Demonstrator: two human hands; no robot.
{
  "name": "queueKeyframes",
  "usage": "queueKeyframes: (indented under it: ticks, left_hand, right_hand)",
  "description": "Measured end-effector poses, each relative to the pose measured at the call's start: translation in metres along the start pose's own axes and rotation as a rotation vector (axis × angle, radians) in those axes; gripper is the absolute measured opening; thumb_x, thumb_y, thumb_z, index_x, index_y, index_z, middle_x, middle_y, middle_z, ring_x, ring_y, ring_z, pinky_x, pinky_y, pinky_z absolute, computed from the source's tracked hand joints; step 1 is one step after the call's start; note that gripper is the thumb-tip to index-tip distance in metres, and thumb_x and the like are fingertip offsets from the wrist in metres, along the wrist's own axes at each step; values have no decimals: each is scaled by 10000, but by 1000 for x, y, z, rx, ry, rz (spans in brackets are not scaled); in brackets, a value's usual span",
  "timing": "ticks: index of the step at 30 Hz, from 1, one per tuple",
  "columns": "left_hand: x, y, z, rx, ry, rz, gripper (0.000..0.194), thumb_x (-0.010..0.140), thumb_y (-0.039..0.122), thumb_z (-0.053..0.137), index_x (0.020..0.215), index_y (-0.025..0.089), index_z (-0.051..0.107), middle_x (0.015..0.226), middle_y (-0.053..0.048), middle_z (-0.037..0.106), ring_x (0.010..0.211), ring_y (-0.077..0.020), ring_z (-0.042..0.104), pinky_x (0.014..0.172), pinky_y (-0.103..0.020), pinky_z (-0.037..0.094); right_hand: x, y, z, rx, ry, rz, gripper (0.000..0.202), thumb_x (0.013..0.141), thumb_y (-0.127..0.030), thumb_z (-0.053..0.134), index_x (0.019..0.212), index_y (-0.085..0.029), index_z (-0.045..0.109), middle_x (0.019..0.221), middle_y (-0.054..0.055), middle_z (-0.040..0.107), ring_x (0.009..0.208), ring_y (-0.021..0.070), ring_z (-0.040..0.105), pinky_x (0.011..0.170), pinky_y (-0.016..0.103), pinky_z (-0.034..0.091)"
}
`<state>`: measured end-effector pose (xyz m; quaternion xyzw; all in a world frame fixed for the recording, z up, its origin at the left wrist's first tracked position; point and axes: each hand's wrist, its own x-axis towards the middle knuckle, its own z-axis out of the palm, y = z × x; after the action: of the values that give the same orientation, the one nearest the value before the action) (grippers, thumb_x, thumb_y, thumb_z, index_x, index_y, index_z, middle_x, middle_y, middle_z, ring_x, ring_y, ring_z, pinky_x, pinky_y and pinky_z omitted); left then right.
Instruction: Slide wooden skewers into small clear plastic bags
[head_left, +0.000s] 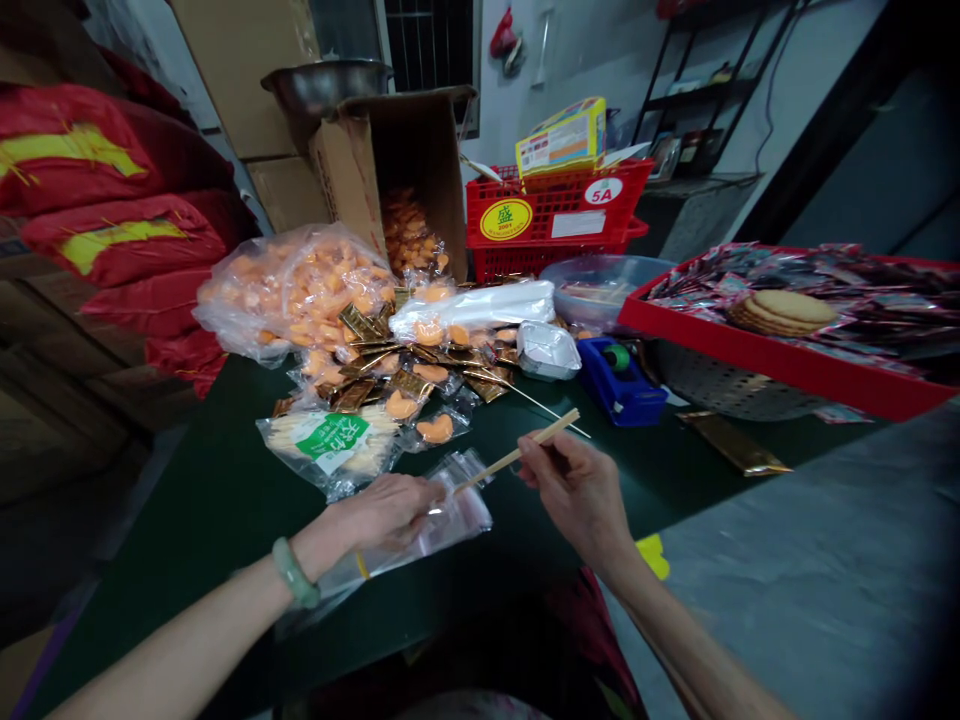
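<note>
Head view. Wooden stick sits over the near part of the bench, roughly midway along its near edge and set in from it. Could be a joined pair; cannot resolve.

Right hand: grasping the stick, thumb and fingertips pinched around it beyond its middle, toward the free end. Left hand: fingers curled down onto clear plastic bags; fingertips hidden, so pinched or merely pressing, cannot tell. Yellow band shows on the bags below this hand.

Risks (judgement): low end of the stick could snag or pierce the thin film if pushed at a poor angle. Loose, slick bags could slide or fan toward the near edge if the left hand's pressure eases. Stick could roll in the pinch, since only fingertips bear on it. Free end passes close to a thin white stick and could knock it on a wide swing.

Orientation: long axis diagonal to the near edge. Low end meets the bags beside the left fingers; inside or on top, cannot tell. Free end points up and away to the right, toward the blue tape dispenser near the bench's right side.
</note>
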<state>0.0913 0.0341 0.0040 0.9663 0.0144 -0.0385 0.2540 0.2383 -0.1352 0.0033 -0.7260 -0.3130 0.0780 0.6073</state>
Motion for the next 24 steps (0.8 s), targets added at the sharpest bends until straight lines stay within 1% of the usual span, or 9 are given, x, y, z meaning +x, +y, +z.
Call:
queueKeyframes:
  ticks: [1, 3, 6, 8, 11, 13, 16, 19, 24]
  left_hand:
    - [1, 0, 0, 22, -27, 2, 234, 697, 119, 472, 879, 214, 587, 754, -24, 595, 684, -178, 526, 666, -248, 378]
    - [2, -1, -1, 78, -85, 52, 186, 714, 113, 455, 831, 199, 571, 754, -35, 583, 681, -179, 515, 652, -253, 366]
    - [2, -3, -1, 85, -43, 110, 151, 741, 125, 436, 805, 188, 557, 795, -34, 563, 675, -163, 499, 637, -248, 349]
    - [2, -2, -3, 128, -37, 135, 149, 763, 124, 411, 779, 180, 547, 804, -31, 545, 660, -150, 482, 615, -246, 328]
    - [4, 5, -9, 242, -80, 131, 178, 750, 63, 378, 696, 167, 512, 766, -19, 519, 627, -136, 453, 566, -247, 286]
    - [4, 11, -14, 279, -99, 124, 194, 735, 27, 368, 661, 160, 486, 753, -16, 511, 625, -132, 448, 553, -247, 276]
    - [4, 18, -21, 298, -108, 116, 210, 770, 25, 356, 655, 153, 477, 755, -21, 511, 643, -134, 458, 555, -245, 282]
    - [3, 21, -23, 331, -106, 111, 229, 807, 40, 346, 666, 150, 488, 755, -24, 510, 643, -131, 459, 549, -244, 280]
    - [4, 23, -23, 413, -81, 168, 244, 844, 62, 324, 716, 158, 508, 752, -24, 509, 657, -145, 455, 542, -259, 269]
  right_hand:
    - [-1, 0, 0, 2, 2, 1, 247, 772, -401, 507, 713, -165, 552, 529, 10, 541, 462, 125, 535, 431, 218, 435]
    - [-2, -2, 0, 17, 8, 5, 247, 766, -402, 515, 704, -166, 553, 527, 8, 541, 461, 123, 532, 428, 217, 438]
    - [-2, -3, 0, 76, 20, 35, 249, 747, -406, 545, 699, -162, 559, 532, 8, 546, 462, 117, 529, 432, 216, 448]
    - [-1, -4, -1, 158, 42, 74, 258, 726, -412, 572, 700, -156, 567, 529, 6, 547, 461, 114, 526, 426, 214, 451]
    - [2, -5, -1, 306, 97, 133, 277, 679, -417, 620, 689, -143, 580, 517, -3, 543, 445, 108, 518, 404, 214, 449]
    - [4, -6, -1, 388, 92, 170, 283, 646, -410, 651, 667, -136, 586, 514, -8, 543, 434, 104, 515, 391, 214, 447]
    - [6, -4, 0, 459, 53, 219, 281, 618, -397, 679, 646, -132, 590, 503, -14, 543, 422, 100, 515, 377, 206, 437]
    - [7, -4, 0, 454, 34, 236, 282, 612, -394, 686, 633, -131, 589, 497, -17, 543, 414, 94, 514, 369, 193, 424]
    - [7, -5, 6, 470, 18, 236, 268, 638, -390, 663, 625, -135, 584, 504, -16, 545, 431, 93, 513, 388, 191, 416]
